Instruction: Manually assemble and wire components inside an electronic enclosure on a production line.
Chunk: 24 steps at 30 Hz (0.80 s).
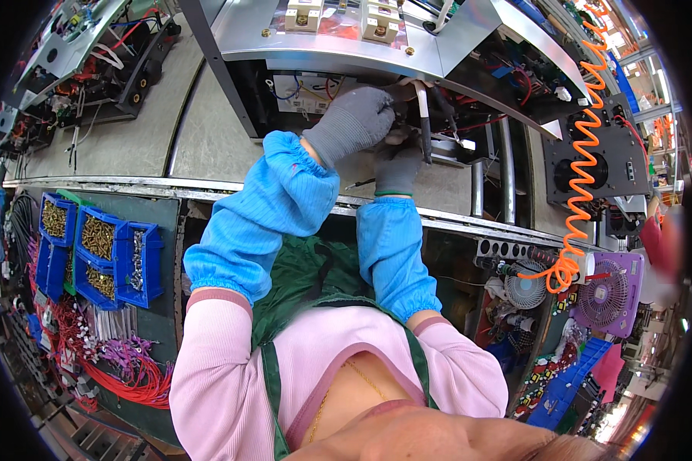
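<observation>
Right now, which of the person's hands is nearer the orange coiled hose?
The right hand. It sits low at the open machine chassis, on the side toward the orange coiled hose. The left hand is above and farther left, reaching into the wiring.

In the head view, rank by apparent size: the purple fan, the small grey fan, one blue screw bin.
1. Purple fan
2. Blue screw bin, though it looks close to the purple fan.
3. Grey fan

Two gloved hands, left (351,119) and right (397,165). Two blue sleeve covers (265,215). Four blue parts bins (100,246) visible. Two small fans: one white (525,286), one purple (606,294). One orange coiled hose (584,154). Two cream-coloured switch blocks (380,23).
</observation>
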Available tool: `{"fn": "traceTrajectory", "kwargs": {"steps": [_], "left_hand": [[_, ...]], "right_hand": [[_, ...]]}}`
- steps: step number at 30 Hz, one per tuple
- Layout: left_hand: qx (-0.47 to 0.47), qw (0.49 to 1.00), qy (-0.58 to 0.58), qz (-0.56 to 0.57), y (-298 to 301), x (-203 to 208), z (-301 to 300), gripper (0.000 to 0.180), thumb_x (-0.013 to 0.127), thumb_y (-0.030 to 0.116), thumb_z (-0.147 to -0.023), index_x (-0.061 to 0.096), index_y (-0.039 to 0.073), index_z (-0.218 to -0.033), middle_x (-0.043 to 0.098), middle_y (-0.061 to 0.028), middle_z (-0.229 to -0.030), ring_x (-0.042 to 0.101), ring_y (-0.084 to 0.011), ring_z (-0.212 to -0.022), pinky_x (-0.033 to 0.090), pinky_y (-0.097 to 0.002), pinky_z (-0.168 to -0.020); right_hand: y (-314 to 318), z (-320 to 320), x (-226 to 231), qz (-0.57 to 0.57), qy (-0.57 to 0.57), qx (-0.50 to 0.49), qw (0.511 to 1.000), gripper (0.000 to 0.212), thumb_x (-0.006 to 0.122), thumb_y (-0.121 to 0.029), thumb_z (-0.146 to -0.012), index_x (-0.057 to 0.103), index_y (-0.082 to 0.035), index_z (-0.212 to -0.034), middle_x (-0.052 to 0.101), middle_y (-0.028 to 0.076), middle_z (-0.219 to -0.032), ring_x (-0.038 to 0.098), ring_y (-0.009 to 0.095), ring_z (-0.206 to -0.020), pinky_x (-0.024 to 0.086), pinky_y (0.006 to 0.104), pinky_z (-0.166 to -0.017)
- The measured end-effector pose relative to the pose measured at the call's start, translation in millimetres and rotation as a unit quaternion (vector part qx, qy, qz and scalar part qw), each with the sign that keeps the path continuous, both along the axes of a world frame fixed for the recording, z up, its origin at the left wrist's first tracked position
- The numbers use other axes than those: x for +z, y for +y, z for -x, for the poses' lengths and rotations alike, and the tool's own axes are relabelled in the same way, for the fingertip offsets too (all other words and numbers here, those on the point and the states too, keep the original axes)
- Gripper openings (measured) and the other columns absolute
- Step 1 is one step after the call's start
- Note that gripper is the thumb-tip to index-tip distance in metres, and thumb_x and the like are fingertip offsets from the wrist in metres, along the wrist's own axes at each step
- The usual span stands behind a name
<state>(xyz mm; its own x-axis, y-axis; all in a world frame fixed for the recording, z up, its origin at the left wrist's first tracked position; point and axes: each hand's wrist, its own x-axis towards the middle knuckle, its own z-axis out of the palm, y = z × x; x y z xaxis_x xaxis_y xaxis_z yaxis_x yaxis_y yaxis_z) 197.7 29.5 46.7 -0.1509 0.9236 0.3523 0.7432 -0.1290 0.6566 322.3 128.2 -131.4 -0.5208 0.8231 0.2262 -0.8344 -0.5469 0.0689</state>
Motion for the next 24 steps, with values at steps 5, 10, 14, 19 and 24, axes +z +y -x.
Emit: {"fn": "traceTrajectory", "kwargs": {"steps": [5,10,14,19,24], "left_hand": [[0.018,0.998,-0.036,0.056,2,3,-2,0.032,0.052,0.027,-0.080,0.064,-0.003,-0.086,0.061,-0.0254,-0.086,0.059,-0.0399,-0.084,0.048,-0.0448,-0.076],[0.009,0.994,-0.047,0.095,7,13,-2,0.036,0.053,0.029,-0.079,0.064,-0.005,-0.084,0.060,-0.0271,-0.084,0.060,-0.0404,-0.082,0.048,-0.0445,-0.075],[0.027,0.997,-0.038,0.058,5,4,1,0.037,0.053,0.029,-0.079,0.063,-0.006,-0.082,0.060,-0.0272,-0.080,0.060,-0.0405,-0.078,0.048,-0.0446,-0.072],[0.023,0.996,-0.056,0.072,6,10,-3,0.035,0.053,0.028,-0.078,0.063,-0.006,-0.081,0.060,-0.0263,-0.076,0.060,-0.0404,-0.075,0.049,-0.0443,-0.070],[0.034,0.986,-0.081,0.142,6,14,-7,0.031,0.053,0.026,-0.078,0.064,-0.003,-0.084,0.061,-0.0248,-0.077,0.060,-0.0403,-0.075,0.049,-0.0449,-0.069]], "right_hand": [[-9,4,41,-0.122,-0.648,-0.240,0.713,0.037,0.041,-0.031,-0.096,0.052,0.002,-0.110,0.062,0.013,-0.093,0.058,0.019,-0.072,0.048,0.0279,-0.059],[26,-25,38,-0.572,-0.630,-0.399,0.342,0.030,0.050,-0.025,-0.091,0.052,-0.004,-0.112,0.060,0.019,-0.097,0.060,0.034,-0.076,0.049,0.0409,-0.062],[-14,-33,68,-0.634,-0.645,-0.330,0.269,0.032,0.051,-0.022,-0.090,0.049,-0.006,-0.118,0.056,0.021,-0.107,0.056,0.040,-0.095,0.049,0.0451,-0.076],[-15,-43,41,-0.595,-0.651,-0.386,0.269,0.039,0.059,-0.019,-0.086,0.050,-0.009,-0.122,0.058,0.019,-0.108,0.059,0.040,-0.092,0.050,0.0433,-0.072],[-6,-13,30,-0.652,-0.577,-0.389,0.301,0.041,0.054,-0.021,-0.088,0.046,-0.011,-0.127,0.053,0.019,-0.119,0.055,0.037,-0.103,0.046,0.0432,-0.085]]}}
